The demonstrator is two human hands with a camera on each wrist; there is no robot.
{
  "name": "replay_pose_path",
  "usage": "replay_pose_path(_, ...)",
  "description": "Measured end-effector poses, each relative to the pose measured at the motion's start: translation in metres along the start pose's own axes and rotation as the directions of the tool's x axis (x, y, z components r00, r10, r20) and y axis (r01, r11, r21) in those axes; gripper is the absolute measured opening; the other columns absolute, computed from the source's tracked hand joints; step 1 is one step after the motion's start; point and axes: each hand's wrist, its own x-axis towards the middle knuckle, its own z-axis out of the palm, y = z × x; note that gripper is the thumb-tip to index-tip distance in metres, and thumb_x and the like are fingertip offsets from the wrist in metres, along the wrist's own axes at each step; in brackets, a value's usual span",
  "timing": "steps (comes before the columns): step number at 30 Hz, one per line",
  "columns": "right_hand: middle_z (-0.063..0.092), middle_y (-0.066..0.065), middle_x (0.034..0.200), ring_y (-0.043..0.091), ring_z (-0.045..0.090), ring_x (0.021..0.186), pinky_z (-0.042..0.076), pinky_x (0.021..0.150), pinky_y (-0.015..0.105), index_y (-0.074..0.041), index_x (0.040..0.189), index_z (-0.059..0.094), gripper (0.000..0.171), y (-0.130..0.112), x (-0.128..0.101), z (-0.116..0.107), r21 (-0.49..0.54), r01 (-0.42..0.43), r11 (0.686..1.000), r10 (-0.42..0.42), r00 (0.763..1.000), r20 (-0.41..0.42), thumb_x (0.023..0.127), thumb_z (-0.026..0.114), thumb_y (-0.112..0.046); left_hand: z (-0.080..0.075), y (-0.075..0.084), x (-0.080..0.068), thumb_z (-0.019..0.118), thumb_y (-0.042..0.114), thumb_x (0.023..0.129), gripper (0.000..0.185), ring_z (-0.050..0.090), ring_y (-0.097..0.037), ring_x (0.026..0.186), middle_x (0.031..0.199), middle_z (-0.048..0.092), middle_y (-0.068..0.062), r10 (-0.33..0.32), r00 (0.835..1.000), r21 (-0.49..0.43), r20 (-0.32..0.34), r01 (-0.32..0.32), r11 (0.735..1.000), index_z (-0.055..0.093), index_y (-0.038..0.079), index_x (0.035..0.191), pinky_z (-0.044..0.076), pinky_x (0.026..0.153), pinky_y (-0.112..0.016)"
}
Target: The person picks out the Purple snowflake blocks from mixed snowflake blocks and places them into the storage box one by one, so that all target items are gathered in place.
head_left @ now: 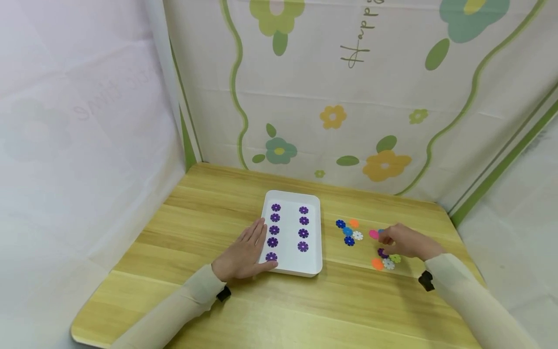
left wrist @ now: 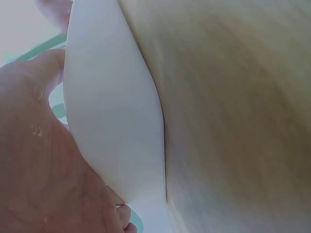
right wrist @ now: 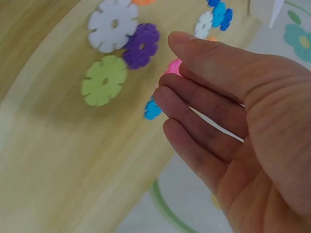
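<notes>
A white tray holds two columns of purple snowflake discs, the right column one shorter than the left. My left hand lies along the tray's left side, fingers extended and thumb over the near left corner. In the left wrist view the palm is against the tray's outer wall. Above the loose discs hovers my right hand, its fingers gently bent and nothing between them. Close by its fingertips are a purple disc, a white disc, a yellow-green disc and a partly hidden pink one.
Between tray and right hand lies another group: dark blue discs, a light blue disc, a white disc and an orange disc. Flower-printed cloth stands behind the wooden table, with cloth at both sides.
</notes>
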Motion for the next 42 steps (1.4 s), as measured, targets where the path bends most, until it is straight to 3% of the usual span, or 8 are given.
replay_pose_path(7, 0.072, 0.001, 0.093, 0.008, 0.06, 0.08, 0.054, 0.069, 0.028, -0.008, 0.103, 0.076, 0.008, 0.015, -0.007, 0.013, 0.082, -0.065, 0.995, 0.069, 0.996, -0.052, 0.095, 0.077, -0.007, 0.0, 0.0, 0.001, 0.039, 0.077, 0.102, 0.108, 0.006, -0.04, 0.166, 0.177, 0.004, -0.025, 0.006, 1.0, 0.001, -0.007, -0.006, 1.0, 0.015, -0.007, 0.166, 0.019, 0.134, -0.053)
replay_pose_path(12, 0.075, 0.0, 0.096, 0.005, 0.066, 0.084, 0.059, 0.072, 0.026, -0.006, 0.106, 0.077, 0.016, 0.019, -0.01, 0.023, 0.12, -0.092, 0.989, 0.104, 0.99, -0.099, 0.093, 0.081, -0.014, 0.0, 0.001, 0.001, 0.038, 0.077, 0.102, 0.108, 0.005, -0.04, 0.166, 0.177, 0.003, -0.024, 0.005, 1.0, 0.006, -0.006, -0.005, 1.0, 0.014, -0.007, 0.166, 0.018, 0.134, -0.053)
replay_pose_path(17, 0.074, -0.005, 0.093, -0.001, 0.063, 0.079, 0.057, 0.069, 0.021, -0.007, 0.104, 0.077, 0.018, 0.021, -0.01, 0.03, 0.143, -0.11, 0.984, 0.126, 0.986, -0.11, 0.093, 0.082, -0.021, 0.0, 0.0, 0.001, 0.038, 0.076, 0.102, 0.108, 0.004, -0.04, 0.166, 0.177, 0.002, -0.024, 0.007, 1.0, 0.008, -0.004, -0.006, 1.0, 0.013, -0.007, 0.166, 0.018, 0.134, -0.053)
replay_pose_path(25, 0.075, -0.003, 0.093, 0.003, 0.066, 0.081, 0.058, 0.07, 0.021, -0.009, 0.104, 0.077, 0.015, 0.023, -0.008, 0.034, 0.236, -0.119, 0.964, 0.146, 0.984, -0.099, 0.094, 0.081, -0.019, -0.001, 0.0, 0.0, 0.039, 0.077, 0.101, 0.108, 0.007, -0.041, 0.166, 0.177, 0.005, -0.025, 0.003, 1.0, 0.01, -0.01, -0.003, 1.0, 0.016, -0.007, 0.166, 0.019, 0.134, -0.053)
replay_pose_path(31, 0.072, -0.003, 0.091, 0.005, 0.063, 0.079, 0.056, 0.068, 0.022, -0.011, 0.099, 0.075, 0.015, 0.028, -0.005, 0.037, 0.25, -0.145, 0.957, 0.173, 0.98, -0.096, 0.092, 0.083, -0.022, -0.001, 0.001, -0.001, 0.04, 0.075, 0.102, 0.108, 0.006, -0.041, 0.166, 0.177, 0.004, -0.026, 0.007, 1.0, 0.009, -0.008, -0.007, 1.0, 0.016, -0.008, 0.165, 0.019, 0.134, -0.054)
replay_pose_path(35, 0.073, -0.002, 0.088, 0.008, 0.065, 0.076, 0.054, 0.066, 0.022, -0.012, 0.094, 0.075, 0.007, 0.028, -0.001, 0.033, 0.258, -0.127, 0.958, 0.157, 0.983, -0.098, 0.097, 0.077, -0.018, 0.0, 0.001, -0.001, 0.04, 0.075, 0.102, 0.107, 0.006, -0.041, 0.166, 0.177, 0.004, -0.026, 0.007, 1.0, 0.0, -0.01, -0.007, 1.0, 0.016, -0.008, 0.165, 0.019, 0.134, -0.054)
replay_pose_path(42, 0.07, -0.002, 0.083, 0.006, 0.057, 0.069, 0.047, 0.061, 0.022, -0.013, 0.09, 0.074, 0.018, 0.016, 0.011, 0.023, 0.26, -0.101, 0.96, 0.13, 0.987, -0.099, 0.104, 0.069, -0.022, 0.001, 0.0, -0.001, 0.041, 0.075, 0.102, 0.108, 0.005, -0.041, 0.166, 0.177, 0.003, -0.025, 0.005, 1.0, -0.01, -0.011, -0.005, 1.0, 0.015, -0.008, 0.166, 0.019, 0.134, -0.054)
